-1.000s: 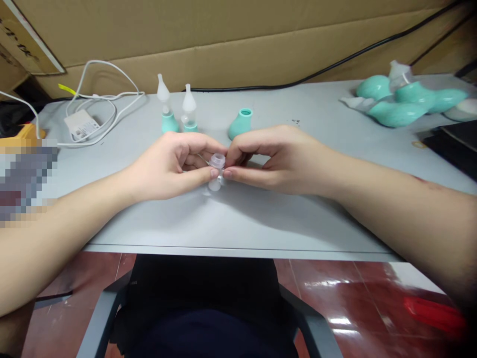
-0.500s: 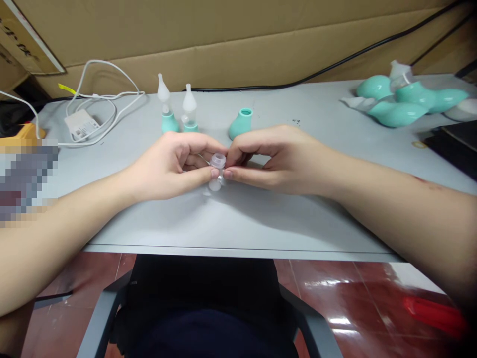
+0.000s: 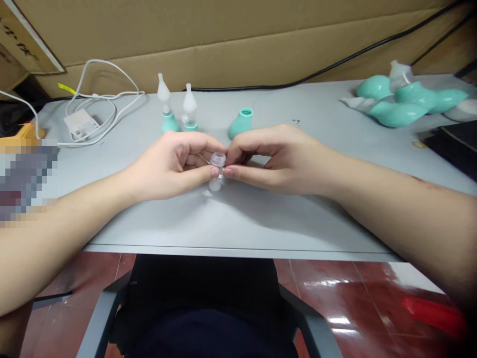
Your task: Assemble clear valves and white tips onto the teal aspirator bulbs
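Observation:
Between both hands is a small clear plastic connector piece (image 3: 217,160) with a round open collar on top, upright close over the grey table. My left hand (image 3: 179,166) pinches it from the left with thumb and fingers. From the other side my right hand (image 3: 276,161) closes thumb and forefinger on it; the fingertips partly hide its middle. Behind the hands stands a teal rubber bulb (image 3: 241,124) with an open neck. Farther left, two teal bulbs (image 3: 170,122) carry clear parts and white pointed nozzles (image 3: 190,102); the hand hides part of them.
Several teal bulbs and nozzles (image 3: 398,107) lie piled at the back right, near a dark flat object (image 3: 454,146). A white cable with a labelled box (image 3: 82,124) lies back left. Cardboard (image 3: 238,40) lines the table's (image 3: 223,223) rear; a chair (image 3: 204,298) stands in front.
Hardly anything differs. Both hands keep the same grip on the clear connector, which has shifted only very slightly.

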### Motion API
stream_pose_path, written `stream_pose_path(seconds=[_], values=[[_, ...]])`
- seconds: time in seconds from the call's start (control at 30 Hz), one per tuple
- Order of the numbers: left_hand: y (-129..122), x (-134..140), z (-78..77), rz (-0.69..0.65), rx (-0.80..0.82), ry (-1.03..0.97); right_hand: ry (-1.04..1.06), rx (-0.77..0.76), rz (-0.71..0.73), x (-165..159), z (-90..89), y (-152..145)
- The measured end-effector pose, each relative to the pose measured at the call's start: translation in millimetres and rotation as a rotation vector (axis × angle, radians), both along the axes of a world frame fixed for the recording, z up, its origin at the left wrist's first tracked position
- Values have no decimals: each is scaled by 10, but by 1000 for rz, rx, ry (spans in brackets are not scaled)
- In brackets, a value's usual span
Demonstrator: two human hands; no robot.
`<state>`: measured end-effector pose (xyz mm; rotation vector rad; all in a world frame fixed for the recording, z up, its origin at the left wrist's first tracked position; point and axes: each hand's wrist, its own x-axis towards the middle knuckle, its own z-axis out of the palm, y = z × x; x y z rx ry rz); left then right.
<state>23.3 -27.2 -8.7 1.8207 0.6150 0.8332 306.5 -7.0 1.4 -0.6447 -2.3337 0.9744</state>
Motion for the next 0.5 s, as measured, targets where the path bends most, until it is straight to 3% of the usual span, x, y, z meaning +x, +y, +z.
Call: stream_pose_path(seconds=[0.5], values=[[-10,11,3,-2,17,-14,11,-4,0,-8,7,-18]])
